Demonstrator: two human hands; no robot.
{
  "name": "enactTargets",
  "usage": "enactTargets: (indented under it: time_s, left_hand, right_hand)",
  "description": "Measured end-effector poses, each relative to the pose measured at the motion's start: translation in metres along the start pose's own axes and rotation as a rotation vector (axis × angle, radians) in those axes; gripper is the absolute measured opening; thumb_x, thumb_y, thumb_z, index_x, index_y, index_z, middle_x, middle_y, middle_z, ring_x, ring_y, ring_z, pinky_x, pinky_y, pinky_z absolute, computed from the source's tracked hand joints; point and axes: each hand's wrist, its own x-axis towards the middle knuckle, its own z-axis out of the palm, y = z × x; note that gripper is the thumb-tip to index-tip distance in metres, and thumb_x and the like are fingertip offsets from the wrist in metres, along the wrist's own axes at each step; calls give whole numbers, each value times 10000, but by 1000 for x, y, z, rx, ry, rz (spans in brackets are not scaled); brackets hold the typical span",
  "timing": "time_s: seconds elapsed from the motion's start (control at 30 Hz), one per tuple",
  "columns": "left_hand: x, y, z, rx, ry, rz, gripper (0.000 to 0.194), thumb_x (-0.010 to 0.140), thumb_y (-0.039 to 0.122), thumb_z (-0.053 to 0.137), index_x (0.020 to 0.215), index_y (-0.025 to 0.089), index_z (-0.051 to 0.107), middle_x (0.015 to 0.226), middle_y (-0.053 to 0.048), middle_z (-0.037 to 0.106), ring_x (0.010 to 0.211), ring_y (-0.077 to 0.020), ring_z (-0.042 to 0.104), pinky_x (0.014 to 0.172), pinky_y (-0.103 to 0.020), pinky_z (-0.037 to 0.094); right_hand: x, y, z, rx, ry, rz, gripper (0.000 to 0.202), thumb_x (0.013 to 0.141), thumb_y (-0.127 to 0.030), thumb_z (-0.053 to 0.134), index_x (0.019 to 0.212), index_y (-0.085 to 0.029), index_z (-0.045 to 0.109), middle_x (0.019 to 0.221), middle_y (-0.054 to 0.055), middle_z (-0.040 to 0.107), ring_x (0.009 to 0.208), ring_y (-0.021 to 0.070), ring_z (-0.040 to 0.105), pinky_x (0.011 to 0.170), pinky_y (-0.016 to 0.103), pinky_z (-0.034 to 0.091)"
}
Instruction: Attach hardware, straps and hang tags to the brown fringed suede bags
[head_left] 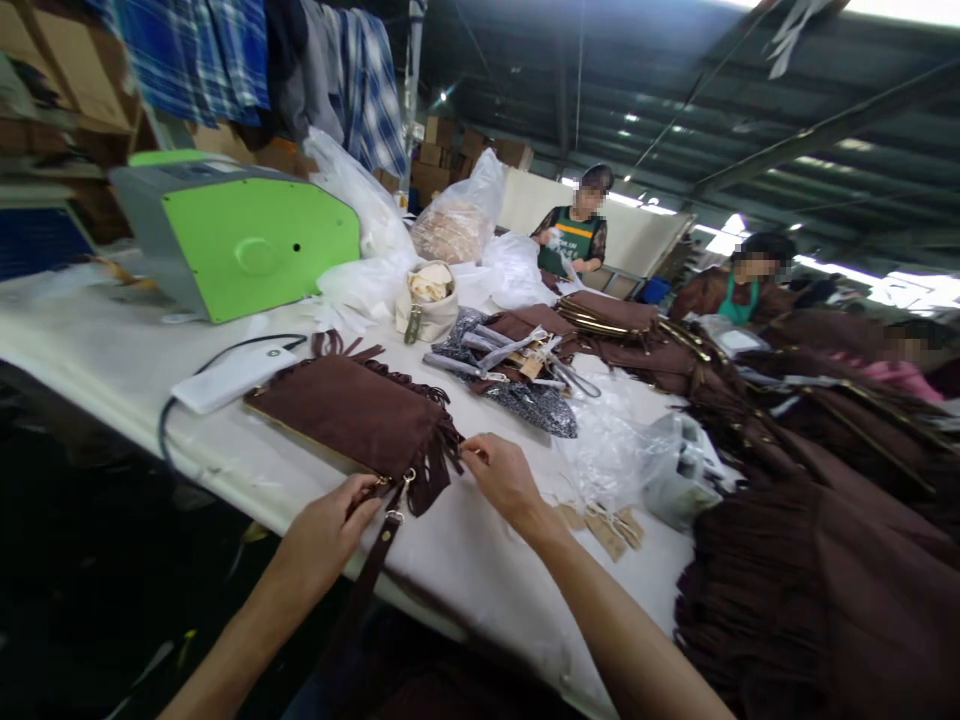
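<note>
A dark brown fringed bag (pixel 349 405) lies flat on the white table (pixel 480 560), close to its front edge. At the bag's near corner my left hand (pixel 334 530) pinches the zipper end beside a metal ring. A brown strap (pixel 379 550) hangs from that corner over the table edge. My right hand (pixel 501 475) is closed at the tip of the fringe on the bag's right side, thumb and forefinger pressed together on a strand.
A green and grey machine (pixel 255 240) stands at the back left, with a white power strip (pixel 232 380) before it. Behind the bag are a cloth pouch (pixel 427 305) and plastic bags (pixel 457 215). Brown bags (pixel 825 560) pile up at right; cardboard tags (pixel 615 530) lie nearby. People work beyond.
</note>
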Motion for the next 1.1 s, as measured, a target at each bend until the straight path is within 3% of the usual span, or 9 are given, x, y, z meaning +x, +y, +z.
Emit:
enactTargets:
  time_s: [0.1,0.27,0.47,0.63,0.73,0.83,0.97,1.03,1.1]
  left_hand:
    - [4,1,10,287,58,85,309,925,387,380,1087,252,607,1103,-63,708,979,-281,673,818,-371,472]
    - [18,2,20,656,132,282,341,937,262,366,1117,183,644,1073,-144,687,979,-346,634,823,-474,466]
    - [24,-1,24,620,325,381,314,908,263,431,1098,121,637,1127,-191,651,1050,-366,590,929,-515,432]
    - [-11,0,35,291,424,529,215,924,288,488,1054,209,640,1043,-107,682,995,-286,625,967,-432,433]
    - [-45,9,52,60,268,574,168,906,198,548,1037,256,637,903,-34,694,842,-190,655,822,-279,490]
    - [-69,22,71,-113,-37,518,165,913,202,547,1000,266,671,819,-22,707,759,-168,658,710,-230,489]
    - [-80,44,82,-519,-351,195,323,923,417,551,1185,261,656,1111,-74,711,1030,-240,648,891,-292,491]
    - [-80,55,80,-880,-389,29,437,941,491,489,1278,234,597,1255,-97,646,1161,-259,586,992,-346,454]
    - [-78,62,75,-1211,-355,-133,438,944,500,486,1220,191,627,1218,-114,655,1140,-248,594,992,-350,455]
  right_hand:
    - [-21,42,-48,15,33,139,242,866,-232,496,822,-188,730,759,19,723,719,167,660,664,243,473]
    - [-51,95,-105,-2,22,319,313,848,-346,525,677,-165,716,612,27,680,586,183,616,543,255,420]
    - [-89,81,-85,-63,-129,144,210,814,-216,615,979,-245,742,994,38,722,903,220,647,811,323,472]
    - [-102,78,-59,-219,-66,-5,116,793,-177,679,885,-236,720,936,46,688,929,240,611,858,370,456]
    - [-101,87,-54,-187,-65,-26,109,795,-170,667,704,-232,671,815,29,668,818,225,617,780,353,471]
    - [-101,83,-56,-107,-25,-53,138,822,-194,640,689,-230,642,840,40,674,835,234,627,779,356,488]
    - [-107,46,-57,88,-8,-162,108,888,-261,582,808,-226,646,894,54,693,861,215,651,757,294,506]
    - [-112,20,-49,184,-100,-230,113,902,-234,553,843,-230,648,802,27,689,757,180,656,686,246,498]
    - [-116,-4,-34,276,-187,-280,113,882,-186,553,849,-231,652,771,11,686,713,160,654,661,222,486]
